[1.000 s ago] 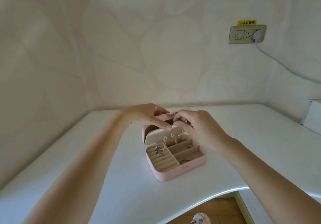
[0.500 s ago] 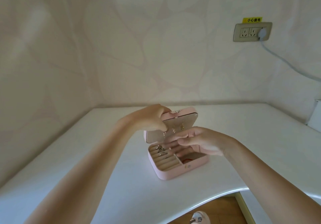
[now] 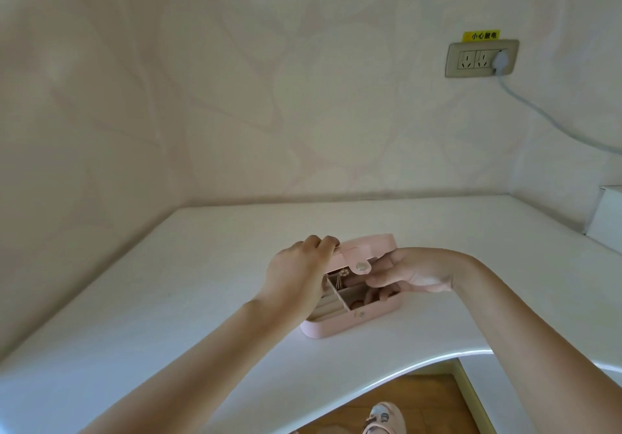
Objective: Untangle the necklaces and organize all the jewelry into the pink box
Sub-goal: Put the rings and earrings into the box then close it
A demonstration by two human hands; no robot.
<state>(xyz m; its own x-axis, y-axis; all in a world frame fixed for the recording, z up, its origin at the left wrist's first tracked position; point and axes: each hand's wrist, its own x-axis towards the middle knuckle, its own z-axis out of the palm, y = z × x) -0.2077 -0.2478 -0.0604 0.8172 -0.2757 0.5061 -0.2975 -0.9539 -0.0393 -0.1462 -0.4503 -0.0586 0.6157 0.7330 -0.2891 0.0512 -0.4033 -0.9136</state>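
The pink box (image 3: 340, 327) sits on the white table (image 3: 168, 299), its lid (image 3: 367, 248) tilted low over the tray, half closed. My left hand (image 3: 298, 273) grips the lid's left front edge next to the snap tab (image 3: 361, 267). My right hand (image 3: 412, 272) lies at the box's right side, fingers curled under the lid's edge and into the right compartments. Inside I see a flower-shaped piece of jewelry (image 3: 343, 272) hanging from the lid, gold pieces below it and a pink round piece (image 3: 356, 304) in a front compartment. The ring rolls at the left are mostly hidden.
The table sits in a wall corner and has a curved front edge (image 3: 387, 376). A wall socket (image 3: 481, 58) with a plugged cable (image 3: 552, 120) is at upper right. A white object (image 3: 609, 218) stands at the far right. Below are wooden floor and a slipper (image 3: 383, 418).
The lid, upright half a second ago, has swung down towards the tray under my left hand. My right hand has shifted to the box's right side. The view has moved closer.
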